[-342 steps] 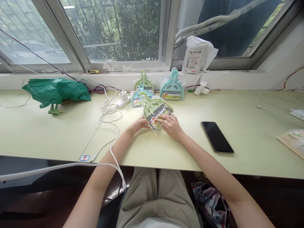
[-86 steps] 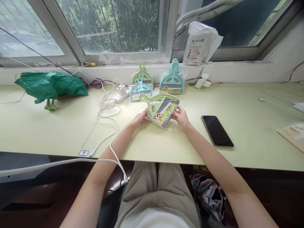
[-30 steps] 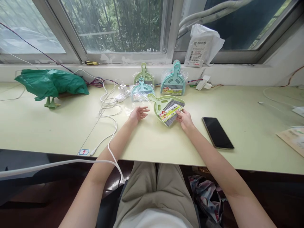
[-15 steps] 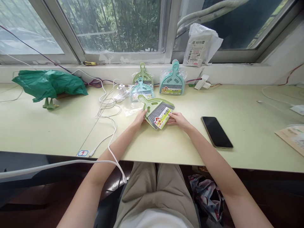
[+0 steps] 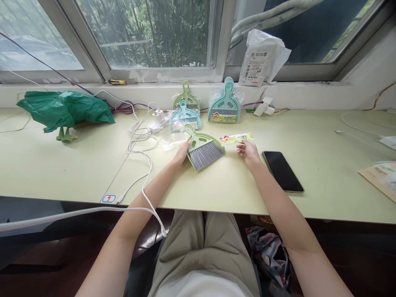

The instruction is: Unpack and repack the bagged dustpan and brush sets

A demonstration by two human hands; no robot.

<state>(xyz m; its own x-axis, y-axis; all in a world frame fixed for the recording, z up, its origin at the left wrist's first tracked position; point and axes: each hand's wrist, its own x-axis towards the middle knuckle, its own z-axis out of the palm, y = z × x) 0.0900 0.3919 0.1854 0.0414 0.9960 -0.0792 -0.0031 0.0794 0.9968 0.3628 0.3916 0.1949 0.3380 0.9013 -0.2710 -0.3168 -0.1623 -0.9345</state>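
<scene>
My left hand [image 5: 183, 152] grips the left edge of a green dustpan [image 5: 221, 149], which has a matching green hand brush [image 5: 201, 151] with grey bristles nested in it. To its right, my right hand [image 5: 248, 152] pinches a colourful printed label card [image 5: 236, 138] between thumb and fingers, apart from the dustpan. Behind stand a bagged blue dustpan set [image 5: 185, 117] and a bagged green set [image 5: 185, 97]. A stack of teal dustpan sets [image 5: 224, 108] in clear wrap leans against the wall.
White cables [image 5: 136, 142] and a plug lie left of centre, one crossing my left forearm. A black phone [image 5: 283, 171] lies right of my right hand. A green plastic bag [image 5: 64, 108] sits far left. A white wrapped package [image 5: 258, 60] stands on the sill.
The label card has come off the brush and moved right in my right hand, baring the bristles. My left hand stays on the dustpan, which has turned slightly.
</scene>
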